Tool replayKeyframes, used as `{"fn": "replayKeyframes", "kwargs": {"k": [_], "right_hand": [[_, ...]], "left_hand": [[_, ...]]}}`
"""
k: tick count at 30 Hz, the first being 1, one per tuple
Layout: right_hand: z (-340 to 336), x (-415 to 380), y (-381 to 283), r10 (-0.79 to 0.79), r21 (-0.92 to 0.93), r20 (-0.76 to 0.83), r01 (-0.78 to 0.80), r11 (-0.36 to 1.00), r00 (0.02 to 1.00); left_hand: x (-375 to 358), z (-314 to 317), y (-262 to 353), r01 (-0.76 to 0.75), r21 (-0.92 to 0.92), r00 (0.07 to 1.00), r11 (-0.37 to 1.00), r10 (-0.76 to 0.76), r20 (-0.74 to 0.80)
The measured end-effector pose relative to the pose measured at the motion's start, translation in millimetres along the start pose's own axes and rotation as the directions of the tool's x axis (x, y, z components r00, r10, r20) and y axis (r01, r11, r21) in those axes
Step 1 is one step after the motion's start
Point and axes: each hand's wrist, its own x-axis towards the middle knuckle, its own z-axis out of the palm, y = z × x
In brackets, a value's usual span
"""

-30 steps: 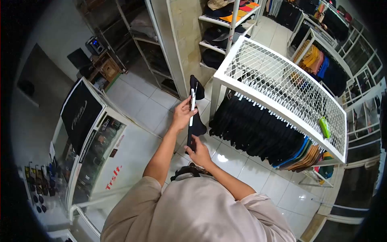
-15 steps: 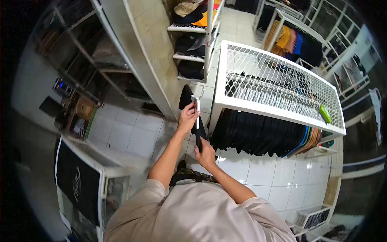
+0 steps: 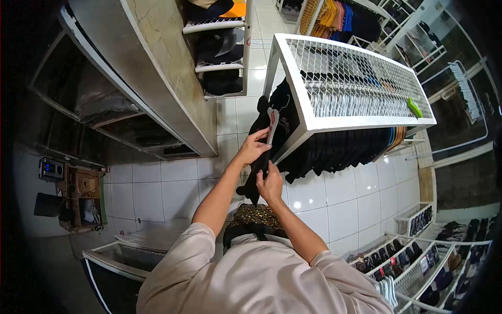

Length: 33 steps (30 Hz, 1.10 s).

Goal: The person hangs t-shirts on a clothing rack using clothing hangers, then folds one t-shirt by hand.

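Observation:
A black garment (image 3: 256,175) hangs in front of me on a white hanger (image 3: 272,124) with a small red mark. My left hand (image 3: 253,148) is closed on the hanger and the cloth at its lower edge. Lower down, my right hand (image 3: 270,184) pinches the black garment. Just right of my hands is the end of a white mesh-topped rack (image 3: 308,121), where a row of black garments (image 3: 334,157) hangs on white hangers.
A green object (image 3: 414,108) lies on the mesh top. Shelves with dark caps (image 3: 222,82) stand ahead, beside a stone-faced pillar (image 3: 162,63). Lower right are racks of small dark goods (image 3: 387,256). A wooden cabinet (image 3: 83,199) stands at the left.
The view has turned, and the rack's end is closer to my hands. The garment on its hanger now faces me more broadly, and my hands still hold it.

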Motion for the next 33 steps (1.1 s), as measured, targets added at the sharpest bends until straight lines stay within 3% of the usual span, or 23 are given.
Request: {"fn": "replayKeyframes", "kwargs": {"k": [6, 15, 22, 24, 31, 33], "right_hand": [[12.4, 19.4, -1.4, 0.027, -0.032, -0.127, -0.031, 0.999, 0.992], [17.4, 51.6, -7.6, 0.021, -0.067, -0.220, -0.037, 0.997, 0.975], [24.7, 71.3, -4.3, 0.101, -0.124, -0.182, -0.125, 0.984, 0.978], [28.4, 74.6, -2.3, 0.095, -0.128, -0.187, -0.121, 0.984, 0.978], [38.6, 72.7, 7.8, 0.121, -0.146, -0.180, -0.148, 0.978, 0.976], [42.2, 67.4, 8.8, 0.089, -0.171, -0.193, -0.123, 0.978, 0.977]], "left_hand": [[33.5, -3.0, -1.8, -0.085, -0.043, 0.991, 0.995, 0.089, 0.099], [64.3, 3.1, 13.5, -0.142, -0.036, 0.989, 0.989, 0.144, 0.045], [84.9, 0.0, 12.0, -0.167, 0.019, 0.986, 0.986, 0.167, 0.029], [89.2, -0.3, 10.0, -0.138, 0.107, 0.990, 0.985, 0.139, 0.002], [90.9, 3.5, -7.1, -0.167, 0.096, 0.983, 0.981, 0.173, -0.058], [91.7, 2.3, -12.8, -0.105, 0.062, 0.990, 0.992, 0.110, -0.085]]}}
